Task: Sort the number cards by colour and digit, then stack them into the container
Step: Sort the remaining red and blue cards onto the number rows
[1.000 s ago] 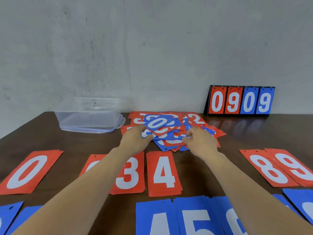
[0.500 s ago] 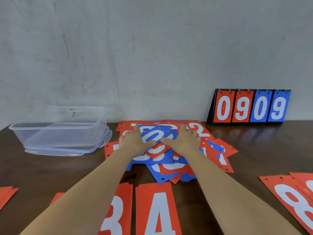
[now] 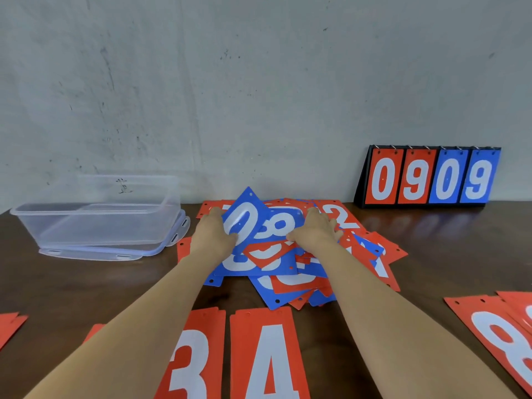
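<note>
While both bare arms stretch out over the dark wooden table [image 3: 72, 289], the work is at the loose heap of number cards [image 3: 290, 272], red and blue jumbled together, lying close to the grey wall [image 3: 259, 82]. At the heap's left side the left hand [image 3: 214, 234] grips a blue 0 card [image 3: 247, 214]. Its thumb is pressed on the face and the other fingers are hidden behind, so the card stands tilted up off the heap with one corner pointing at the wall. On the heap's right side the right hand [image 3: 315, 228] lies on the cards, just beside a blue 8 card [image 3: 277, 224] that the 0 card overlaps. Its thumb reaches toward the 8 and its fingers look loosely spread, but I cannot tell whether they pinch a card or only press on the heap. A red 2 card [image 3: 338, 216] shows face up on the heap, just past that hand. Well to the left of the heap stands the clear plastic container [image 3: 86, 210], open and resting on its lid [image 3: 86, 254]. On the near side of the heap a red 3 card [image 3: 195, 355] and a red 4 card [image 3: 264, 355] lie face up, side by side. Nearer and off to the heap's right, a red 8 card [image 3: 495, 341] tops a small stack. To the right of the heap, against the wall, a flip scoreboard [image 3: 429, 177] stands showing 0 9 in red and 0 9 in blue.
</note>
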A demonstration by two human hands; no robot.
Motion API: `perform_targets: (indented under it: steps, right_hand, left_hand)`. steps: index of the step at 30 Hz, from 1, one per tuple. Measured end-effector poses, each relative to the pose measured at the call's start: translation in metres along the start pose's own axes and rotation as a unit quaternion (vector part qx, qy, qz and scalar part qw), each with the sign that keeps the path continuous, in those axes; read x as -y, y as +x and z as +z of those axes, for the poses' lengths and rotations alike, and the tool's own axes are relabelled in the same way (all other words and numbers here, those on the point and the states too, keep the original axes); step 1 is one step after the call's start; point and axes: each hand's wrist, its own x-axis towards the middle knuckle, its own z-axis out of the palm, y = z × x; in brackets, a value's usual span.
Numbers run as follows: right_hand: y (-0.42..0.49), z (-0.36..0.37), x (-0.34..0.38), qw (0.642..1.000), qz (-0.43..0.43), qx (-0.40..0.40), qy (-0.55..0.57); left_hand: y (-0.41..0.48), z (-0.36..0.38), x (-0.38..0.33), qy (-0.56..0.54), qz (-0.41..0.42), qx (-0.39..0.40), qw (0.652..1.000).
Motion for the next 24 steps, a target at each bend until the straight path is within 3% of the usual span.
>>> perform_targets:
  steps: [4, 11, 24]
  right_hand:
    - [0.002, 0.002, -0.007, 0.997, -0.017, -0.078, 0.005]
    - [-0.004, -0.019, -0.025, 0.982, -0.06, -0.149, 0.104]
    - [-0.05, -0.071, -0.015, 0.949, -0.156, -0.109, 0.251]
  left_hand:
    - [-0.002, -0.008, 0.003, -0.063, 0.0, -0.064, 0.996]
    - [-0.008, -0.022, -0.001, -0.153, -0.029, -0.092, 0.983]
    - [-0.068, -0.068, -0.021, -0.272, -0.04, -0.07, 0.959]
